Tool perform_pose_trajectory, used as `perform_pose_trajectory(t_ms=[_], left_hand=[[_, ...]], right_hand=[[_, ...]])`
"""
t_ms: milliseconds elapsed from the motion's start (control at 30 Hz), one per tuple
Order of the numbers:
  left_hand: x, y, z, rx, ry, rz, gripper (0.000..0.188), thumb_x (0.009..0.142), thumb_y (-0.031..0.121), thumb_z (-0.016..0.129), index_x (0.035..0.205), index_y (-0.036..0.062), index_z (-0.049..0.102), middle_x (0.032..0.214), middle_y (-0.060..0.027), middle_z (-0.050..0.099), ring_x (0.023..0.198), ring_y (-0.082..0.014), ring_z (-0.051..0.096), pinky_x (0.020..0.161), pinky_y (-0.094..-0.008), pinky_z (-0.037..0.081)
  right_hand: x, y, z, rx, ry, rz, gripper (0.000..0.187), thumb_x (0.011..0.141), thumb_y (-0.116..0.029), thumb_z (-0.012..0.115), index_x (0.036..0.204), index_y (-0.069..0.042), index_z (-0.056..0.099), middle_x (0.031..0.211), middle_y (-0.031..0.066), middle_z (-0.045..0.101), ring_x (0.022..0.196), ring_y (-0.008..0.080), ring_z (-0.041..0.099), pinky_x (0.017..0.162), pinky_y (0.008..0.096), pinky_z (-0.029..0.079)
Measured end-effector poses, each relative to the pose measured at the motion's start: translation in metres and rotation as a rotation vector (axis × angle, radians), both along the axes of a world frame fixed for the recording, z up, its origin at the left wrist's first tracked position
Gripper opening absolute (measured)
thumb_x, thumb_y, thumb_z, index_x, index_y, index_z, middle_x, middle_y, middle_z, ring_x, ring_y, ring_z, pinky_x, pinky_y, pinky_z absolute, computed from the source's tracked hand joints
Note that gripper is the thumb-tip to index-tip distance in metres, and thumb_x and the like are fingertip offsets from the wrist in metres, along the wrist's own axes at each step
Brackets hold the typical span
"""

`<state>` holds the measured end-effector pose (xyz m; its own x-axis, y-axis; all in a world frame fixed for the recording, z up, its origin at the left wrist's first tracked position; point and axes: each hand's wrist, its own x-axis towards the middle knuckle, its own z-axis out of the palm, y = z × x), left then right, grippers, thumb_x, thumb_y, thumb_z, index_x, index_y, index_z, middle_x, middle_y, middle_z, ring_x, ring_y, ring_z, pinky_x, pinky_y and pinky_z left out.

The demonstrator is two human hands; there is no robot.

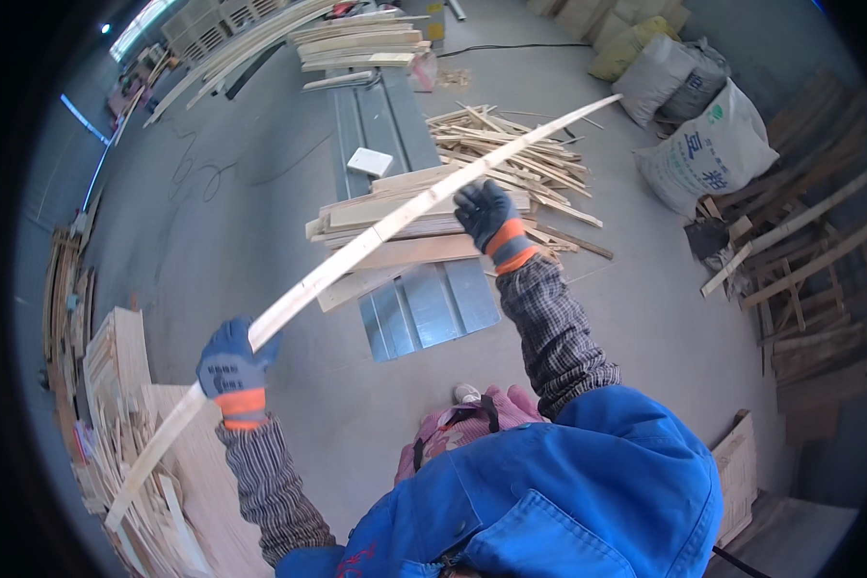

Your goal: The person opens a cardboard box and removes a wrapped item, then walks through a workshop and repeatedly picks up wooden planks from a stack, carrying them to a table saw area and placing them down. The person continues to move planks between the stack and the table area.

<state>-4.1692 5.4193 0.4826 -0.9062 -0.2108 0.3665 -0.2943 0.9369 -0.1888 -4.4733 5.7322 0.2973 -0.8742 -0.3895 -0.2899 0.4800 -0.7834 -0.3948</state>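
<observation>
Head view: a long wooden strip [356, 250] is held diagonally across the frame. At lower left, it is gripped by the closed left hand [236, 366]. Near centre, the right hand [488, 214] is positioned beside it, fingers partly curled; contact cannot be determined.

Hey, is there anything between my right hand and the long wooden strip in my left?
Nothing visible stands between them: your right hand is right beside the long wooden strip, though whether it touches is unclear. The stacked boards appear behind both in this view.
</observation>
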Motion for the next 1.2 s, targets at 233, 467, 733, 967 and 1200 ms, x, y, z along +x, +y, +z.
perform_pose_trajectory(t_ms=[233,467,733,967,1200], left_hand=[[-0.12,-0.029,0.027,-0.178,-0.141,-0.014,0.039,0.072,0.047,0.074,0.094,0.0161,0.063,0.089,-0.0088,0.066,0.081,-0.0277,0.065,0.068,-0.0404,0.052],[-0.201,-0.09,0.042,-0.068,-0.219,-0.06,0.044,0.073,0.045,0.076,0.096,0.0094,0.062,0.096,-0.0128,0.068,0.089,-0.034,0.065,0.075,-0.0438,0.051],[-0.253,-0.202,-0.12,0.298,-0.448,0.024,0.051,0.068,0.01,0.084,0.112,-0.0025,0.061,0.103,-0.0181,0.068,0.091,-0.0289,0.065,0.08,-0.0386,0.052],[-0.237,-0.192,-0.18,0.166,-0.236,-0.313,0.04,0.079,0.027,0.074,0.108,0.0013,0.062,0.099,-0.0207,0.064,0.09,-0.0356,0.062,0.079,-0.0443,0.049],[-0.193,-0.055,-0.167,-0.032,0.43,-0.685,0.06,0.088,0.051,0.061,0.12,0.0001,0.06,0.117,-0.0197,0.06,0.108,-0.0371,0.057,0.092,-0.0474,0.047]], right_hand=[[0.102,0.061,-0.063,-0.021,-0.031,0.1,0.034,0.093,-0.037,0.058,0.111,-0.01,0.064,0.104,0.0038,0.068,0.092,0.0176,0.065,0.082,0.0353,0.052],[0.224,0.198,-0.181,-0.019,-0.237,-0.036,0.025,0.093,-0.034,0.054,0.098,-0.011,0.064,0.082,0.0003,0.065,0.07,0.0155,0.062,0.061,0.0299,0.049],[0.35,0.242,-0.134,0.307,-0.638,-0.55,0.022,0.092,-0.025,0.047,0.071,-0.023,0.049,0.059,-0.0063,0.048,0.048,0.0085,0.046,0.043,0.025,0.034],[0.492,0.226,-0.178,0.226,-0.729,-0.761,0.018,0.093,-0.031,0.052,0.09,-0.014,0.059,0.074,-0.0021,0.061,0.059,0.0107,0.057,0.046,0.0264,0.042],[0.595,0.218,-0.172,0.205,-0.812,-0.985,0.021,0.093,-0.035,0.054,0.091,-0.016,0.061,0.075,-0.002,0.065,0.06,0.0106,0.061,0.049,0.0277,0.046]])
